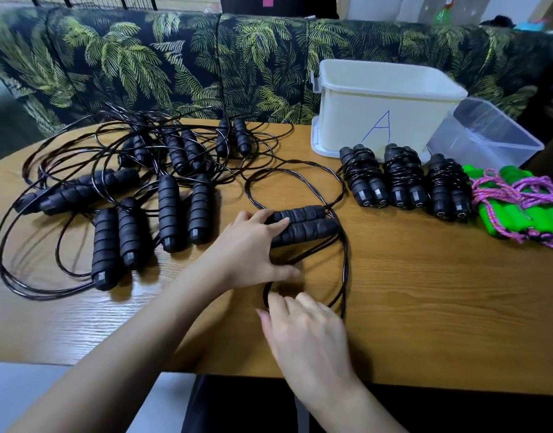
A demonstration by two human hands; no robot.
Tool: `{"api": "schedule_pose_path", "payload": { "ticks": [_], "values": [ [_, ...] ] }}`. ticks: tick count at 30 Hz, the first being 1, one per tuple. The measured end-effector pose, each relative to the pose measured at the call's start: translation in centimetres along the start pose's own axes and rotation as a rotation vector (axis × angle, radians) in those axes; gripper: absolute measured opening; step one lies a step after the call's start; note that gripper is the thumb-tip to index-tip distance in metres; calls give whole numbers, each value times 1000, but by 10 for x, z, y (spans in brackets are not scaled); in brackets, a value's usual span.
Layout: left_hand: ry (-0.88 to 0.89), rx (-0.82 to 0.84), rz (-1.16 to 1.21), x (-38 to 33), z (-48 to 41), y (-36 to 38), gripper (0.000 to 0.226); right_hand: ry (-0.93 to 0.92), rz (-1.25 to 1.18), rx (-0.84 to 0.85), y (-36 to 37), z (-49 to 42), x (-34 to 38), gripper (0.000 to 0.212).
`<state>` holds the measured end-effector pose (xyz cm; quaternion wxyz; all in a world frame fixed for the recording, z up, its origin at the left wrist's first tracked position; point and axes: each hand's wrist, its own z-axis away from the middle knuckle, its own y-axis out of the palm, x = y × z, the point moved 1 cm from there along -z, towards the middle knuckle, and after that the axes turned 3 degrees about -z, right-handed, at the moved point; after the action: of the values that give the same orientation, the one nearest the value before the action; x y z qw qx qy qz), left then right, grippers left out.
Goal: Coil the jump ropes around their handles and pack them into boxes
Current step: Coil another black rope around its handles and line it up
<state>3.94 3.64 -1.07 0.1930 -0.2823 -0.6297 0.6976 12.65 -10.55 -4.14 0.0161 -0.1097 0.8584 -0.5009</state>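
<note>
Centre of the table [425, 307], here's the handle pair [309, 225]: two black ribbed grips lying side by side and touching. There is bare wood to their right and in front, down to the near edge. To their left the room is tight, because the loose ropes [128, 189] sprawl in a tangle with cords running out to the left rim.

The pair's long axis runs left to right, with the right ends angled a little away from the person. The cord [345, 245] leaves from those right ends. It swings out in a wide loop behind the handles and a second one in front that comes close to the near edge.

The left hand [253, 248] lies over the left ends of the handles. Its fingers [276, 221] are laid fairly straight on top, close together. The thumb [287, 271] is spread wide, down on the wood, and a strand of cord passes through the gap.

The right hand [303, 329] sits at the front of the loop, back of the hand up. Its fingertips [273, 303] are bunched right at the cord, though I cannot tell whether they pinch it.

Further right, three coiled black ropes [405, 176] stand in a row, just apart from one another. The green-handled ropes [519, 210], bound in pink cord, lie beside them near the right edge. Behind that row are the white box [378, 98], marked A, and the clear box [487, 135], which leans against it. A leaf-print sofa [144, 57] runs along the far side.
</note>
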Motion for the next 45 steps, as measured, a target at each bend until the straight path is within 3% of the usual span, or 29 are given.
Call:
{"api": "schedule_pose_path", "payload": {
  "ticks": [2,6,8,11,19,26,32,35,39,42,45],
  "values": [
    [10,-75,22,7,-3,4,83,-32,3,-31,-2,0,-12,20],
    [71,-245,130,21,-6,9,60,-146,45,-93,-15,-7,-75,39],
    [69,-278,169,24,-6,15,63,-215,9,-70,-24,-9,-110,39],
    [89,-309,176,25,-8,25,66,-305,-34,63,-33,-7,-147,20],
    [101,-322,173,29,-15,34,66,-359,-177,100,-28,-10,-163,64],
    [88,-320,231,28,-16,34,63,-172,-286,61,-26,-5,-180,54],
    [108,-325,252,27,-17,33,60,-91,-160,161,-14,-8,-191,44],
    [129,-363,283,27,-12,30,63,-20,-198,273,-15,-12,-193,32],
    [222,-478,317,27,4,7,63,92,-313,321,-25,-25,-196,37],
    [326,-509,233,23,23,-16,60,213,-358,337,-32,-42,-203,38],
    [459,-517,-44,3,41,-26,62,225,-321,293,-36,-75,-195,40]
  ]
}}
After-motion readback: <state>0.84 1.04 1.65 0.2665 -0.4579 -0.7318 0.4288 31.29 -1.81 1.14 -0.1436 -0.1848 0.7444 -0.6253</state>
